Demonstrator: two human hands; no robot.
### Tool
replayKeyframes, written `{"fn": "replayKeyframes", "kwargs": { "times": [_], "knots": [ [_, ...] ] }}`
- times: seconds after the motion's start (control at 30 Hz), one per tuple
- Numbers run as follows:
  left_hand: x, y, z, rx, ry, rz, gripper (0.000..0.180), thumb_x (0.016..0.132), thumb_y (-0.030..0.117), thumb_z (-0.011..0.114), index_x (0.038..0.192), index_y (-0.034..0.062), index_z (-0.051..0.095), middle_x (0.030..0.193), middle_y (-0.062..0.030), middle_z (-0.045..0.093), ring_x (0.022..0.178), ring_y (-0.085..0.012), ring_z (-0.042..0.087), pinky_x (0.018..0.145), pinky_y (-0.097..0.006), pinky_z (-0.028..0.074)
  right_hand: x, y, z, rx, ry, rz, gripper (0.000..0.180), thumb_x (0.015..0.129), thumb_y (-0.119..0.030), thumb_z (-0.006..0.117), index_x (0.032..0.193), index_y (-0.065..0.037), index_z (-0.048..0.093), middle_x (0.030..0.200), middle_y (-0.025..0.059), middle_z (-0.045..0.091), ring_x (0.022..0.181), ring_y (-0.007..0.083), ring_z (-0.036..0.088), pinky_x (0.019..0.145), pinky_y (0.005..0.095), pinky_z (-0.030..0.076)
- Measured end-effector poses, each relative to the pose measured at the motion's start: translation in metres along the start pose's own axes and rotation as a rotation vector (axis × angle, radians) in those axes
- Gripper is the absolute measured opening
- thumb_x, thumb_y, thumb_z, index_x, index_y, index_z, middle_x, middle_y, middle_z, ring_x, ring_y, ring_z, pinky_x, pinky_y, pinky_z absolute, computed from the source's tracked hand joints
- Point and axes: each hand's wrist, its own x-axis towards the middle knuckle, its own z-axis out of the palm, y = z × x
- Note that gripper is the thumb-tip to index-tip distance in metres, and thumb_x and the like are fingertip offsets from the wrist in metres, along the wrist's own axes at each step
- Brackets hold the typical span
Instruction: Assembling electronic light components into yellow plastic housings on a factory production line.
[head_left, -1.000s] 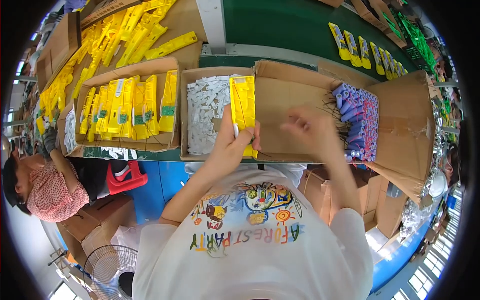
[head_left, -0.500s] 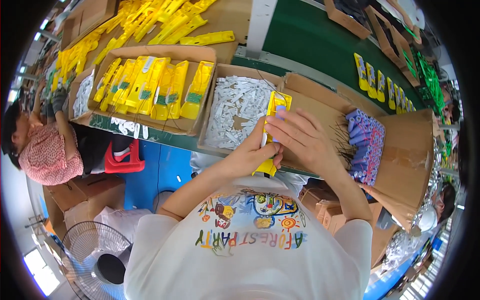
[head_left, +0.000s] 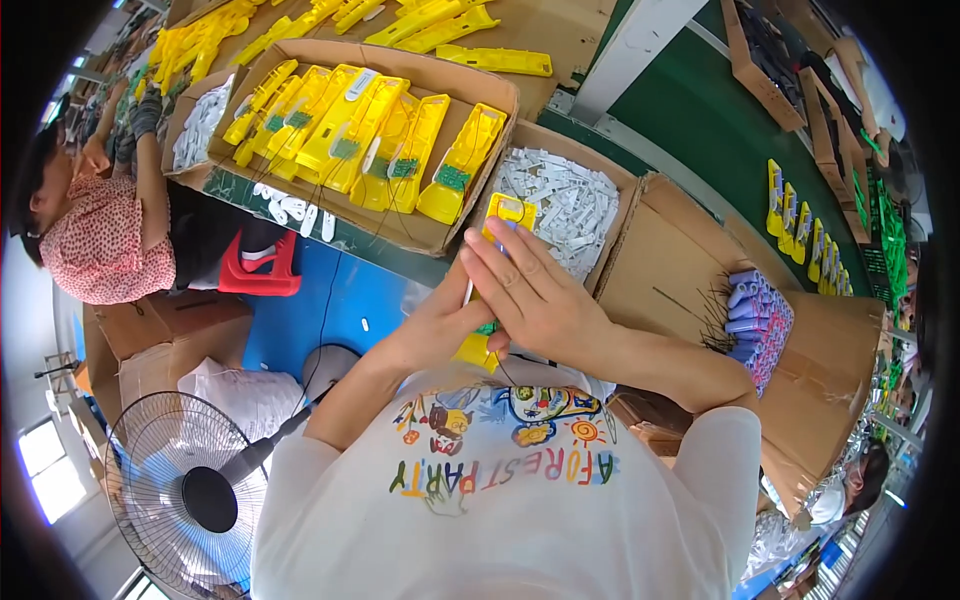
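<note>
My left hand (head_left: 437, 318) grips a long yellow plastic casing (head_left: 511, 208) from its left side, in front of my chest. My right hand (head_left: 540, 300) lies over the casing with its fingers stretched flat, pressing on it and covering its middle. A sliver of green circuit board shows near the casing's lower end. The purple cylinder inside is almost wholly hidden under my fingers. Just beyond my hands stands a carton of small white plastic parts (head_left: 570, 205). On the right, a carton (head_left: 665, 245) holds stacked purple cylinders (head_left: 757, 318) with dark wires.
A carton (head_left: 262, 62) at left holds yellow casings with green boards. More loose casings (head_left: 495, 60) lie behind it. Finished-looking yellow pieces (head_left: 797, 228) line the green belt (head_left: 670, 100). A co-worker (head_left: 105, 235) sits at left, near a red stool (head_left: 262, 268). A fan (head_left: 205, 495) stands lower left.
The view has turned, shifting the cartons. My hands and the casing sit further left and lower in the picture. My right fingers now lie flat over the casing, covering the purple cylinder seen before.
</note>
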Motion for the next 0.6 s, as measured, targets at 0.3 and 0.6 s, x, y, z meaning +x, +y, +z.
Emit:
{"fn": "replayKeyframes", "kwargs": {
  "times": [0.3,0.6],
  "knots": [
    [-0.004,-0.002,-0.02,-0.758,0.142,0.073,0.048,0.083,0.006,0.047,0.128,0.0158,0.032,0.082,-0.0101,0.049,0.062,-0.0207,0.05,0.067,-0.043,0.049,0.018,0.104,0.018,0.169,-0.102,0.233,0.016,0.073,-0.007,0.067,0.089,-0.01,0.066,0.098,0.0065,0.059,0.092,0.0239,0.059,0.073,0.0347,0.05],
    [0.01,-0.024,-0.006,-0.733,-0.115,0.04,0.052,0.086,0.028,0.058,0.131,0.0125,0.036,0.09,-0.0111,0.057,0.074,-0.0224,0.061,0.071,-0.034,0.051,0.005,0.111,0.012,0.711,0.038,0.326,0.013,0.078,0.0,0.067,0.089,-0.004,0.061,0.099,0.0055,0.056,0.092,0.0181,0.056,0.077,0.0282,0.045]
  ]
}}
